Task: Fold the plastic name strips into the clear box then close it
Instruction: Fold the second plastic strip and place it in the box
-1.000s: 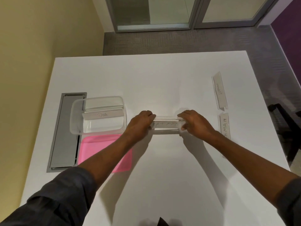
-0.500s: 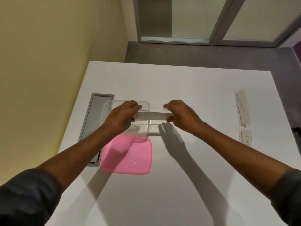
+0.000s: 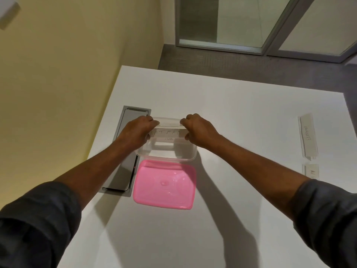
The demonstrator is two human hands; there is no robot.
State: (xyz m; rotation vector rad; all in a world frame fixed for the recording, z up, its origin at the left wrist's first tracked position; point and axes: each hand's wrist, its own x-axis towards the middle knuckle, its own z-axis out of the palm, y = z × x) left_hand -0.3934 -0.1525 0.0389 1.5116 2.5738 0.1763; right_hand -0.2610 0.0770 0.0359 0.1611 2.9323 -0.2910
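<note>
A folded clear name strip with handwritten letters hangs over the open clear box. My left hand grips its left end and my right hand grips its right end. Under it, inside the box, lies another strip, mostly hidden. The pink lid lies on the table just in front of the box. Two more strips rest at the table's right side: a long one and a shorter one nearer me.
A grey cable hatch is set into the white table left of the box. A yellow wall runs along the left. Beyond the table's far edge are carpet and glass doors.
Both hands have carried the strip leftward from the table's middle to above the box. The camera has turned left as well.
</note>
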